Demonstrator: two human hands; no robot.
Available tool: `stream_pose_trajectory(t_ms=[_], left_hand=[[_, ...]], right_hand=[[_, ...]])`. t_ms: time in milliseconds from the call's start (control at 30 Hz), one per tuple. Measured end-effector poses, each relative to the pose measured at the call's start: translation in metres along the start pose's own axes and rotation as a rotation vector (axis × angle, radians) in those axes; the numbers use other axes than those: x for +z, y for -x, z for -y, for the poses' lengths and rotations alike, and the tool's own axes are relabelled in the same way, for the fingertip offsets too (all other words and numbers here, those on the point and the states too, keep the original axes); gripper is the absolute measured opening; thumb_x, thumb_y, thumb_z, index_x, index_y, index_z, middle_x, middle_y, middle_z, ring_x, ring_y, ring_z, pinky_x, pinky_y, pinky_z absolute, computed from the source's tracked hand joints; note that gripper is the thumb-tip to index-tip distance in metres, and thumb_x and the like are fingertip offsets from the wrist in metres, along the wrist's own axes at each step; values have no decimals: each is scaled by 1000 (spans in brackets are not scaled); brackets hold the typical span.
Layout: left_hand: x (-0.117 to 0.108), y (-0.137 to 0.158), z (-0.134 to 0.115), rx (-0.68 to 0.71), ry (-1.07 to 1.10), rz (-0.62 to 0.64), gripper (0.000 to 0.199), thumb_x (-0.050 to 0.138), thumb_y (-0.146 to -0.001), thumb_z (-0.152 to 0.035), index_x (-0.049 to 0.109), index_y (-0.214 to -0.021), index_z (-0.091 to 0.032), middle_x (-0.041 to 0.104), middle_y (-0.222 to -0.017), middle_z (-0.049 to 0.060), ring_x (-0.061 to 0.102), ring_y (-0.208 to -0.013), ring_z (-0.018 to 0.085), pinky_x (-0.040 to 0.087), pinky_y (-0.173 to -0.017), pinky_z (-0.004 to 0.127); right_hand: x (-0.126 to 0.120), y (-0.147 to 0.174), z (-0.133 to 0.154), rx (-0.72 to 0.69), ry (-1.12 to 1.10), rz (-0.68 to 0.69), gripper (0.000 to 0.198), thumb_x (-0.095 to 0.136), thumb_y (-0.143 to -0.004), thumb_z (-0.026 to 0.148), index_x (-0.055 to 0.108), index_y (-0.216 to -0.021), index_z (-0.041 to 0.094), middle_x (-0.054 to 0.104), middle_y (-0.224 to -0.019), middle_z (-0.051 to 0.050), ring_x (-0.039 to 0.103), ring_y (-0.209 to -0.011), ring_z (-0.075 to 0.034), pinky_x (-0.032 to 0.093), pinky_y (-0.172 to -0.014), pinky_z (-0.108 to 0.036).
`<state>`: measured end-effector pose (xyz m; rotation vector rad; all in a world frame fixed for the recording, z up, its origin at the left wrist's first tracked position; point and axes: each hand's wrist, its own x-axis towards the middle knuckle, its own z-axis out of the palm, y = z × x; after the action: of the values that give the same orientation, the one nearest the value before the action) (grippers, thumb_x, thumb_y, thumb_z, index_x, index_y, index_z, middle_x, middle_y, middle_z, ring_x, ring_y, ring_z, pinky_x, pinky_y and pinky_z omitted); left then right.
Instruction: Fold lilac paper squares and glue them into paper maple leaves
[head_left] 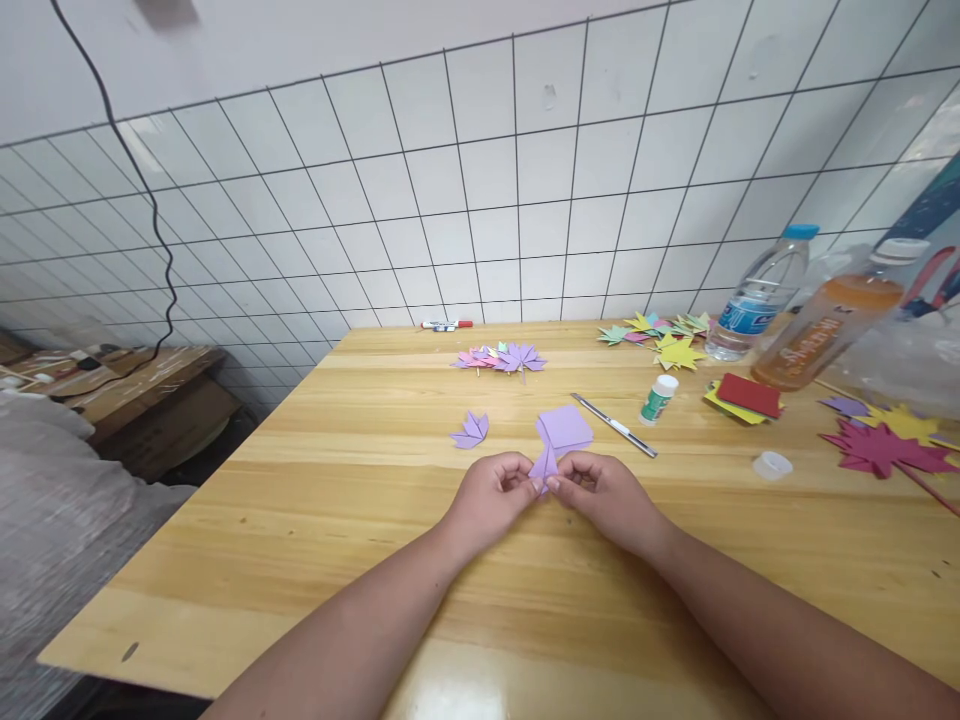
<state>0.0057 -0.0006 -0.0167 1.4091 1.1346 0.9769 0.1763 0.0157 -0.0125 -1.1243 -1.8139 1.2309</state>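
Note:
Between my two hands is a folded purple paper piece [545, 464], narrow at the top and wider below. My left hand [495, 495] pinches its lower left edge, thumb in front. From the other side, my right hand [600, 495] grips the lower right edge between thumb and fingers. Just behind lies a stack of square purple paper [570, 428], partly covered by the folded piece. A folded purple leaf section [471, 430] rests to the left. Right of the stack lies a slim craft knife [615, 425], and beyond it stands a glue stick [659, 400].
Finished paper leaves [517, 358] lie at the back, with more leaves [679, 350] further right. A water bottle [757, 300], an orange drink bottle [829, 330], red and yellow paper [748, 396], a clear cap [772, 465] and a crimson leaf [885, 448] occupy the right. Markers [447, 325] sit near the tiled wall.

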Motion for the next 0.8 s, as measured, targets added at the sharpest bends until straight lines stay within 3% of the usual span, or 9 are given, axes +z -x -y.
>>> stream_pose_trajectory(t_ms=[500,633,800], left_hand=[[-2,2,5,37,-278,-7,23,54,-76,-35,63,-71,-15,58,-64,0,47,-57,10,34,-52,19],[-2,4,1,65,-410,-25,27,53,-77,-39,64,-65,-16,46,-53,-3,37,-50,9,27,-48,20],[0,9,-1,138,-551,16,33,48,-80,-35,60,-55,-17,36,-47,-4,30,-47,9,21,-46,21]], right_hand=[[-4,0,-6,-53,169,41,14,53,-79,30,60,-74,19,63,-73,-1,56,-68,-14,42,-63,-24],[-3,2,-3,-52,144,45,16,54,-79,35,58,-83,19,59,-72,0,52,-63,-12,39,-52,-20],[-2,1,-8,-35,178,57,15,54,-78,33,55,-73,19,52,-61,3,46,-54,-10,35,-49,-20]])
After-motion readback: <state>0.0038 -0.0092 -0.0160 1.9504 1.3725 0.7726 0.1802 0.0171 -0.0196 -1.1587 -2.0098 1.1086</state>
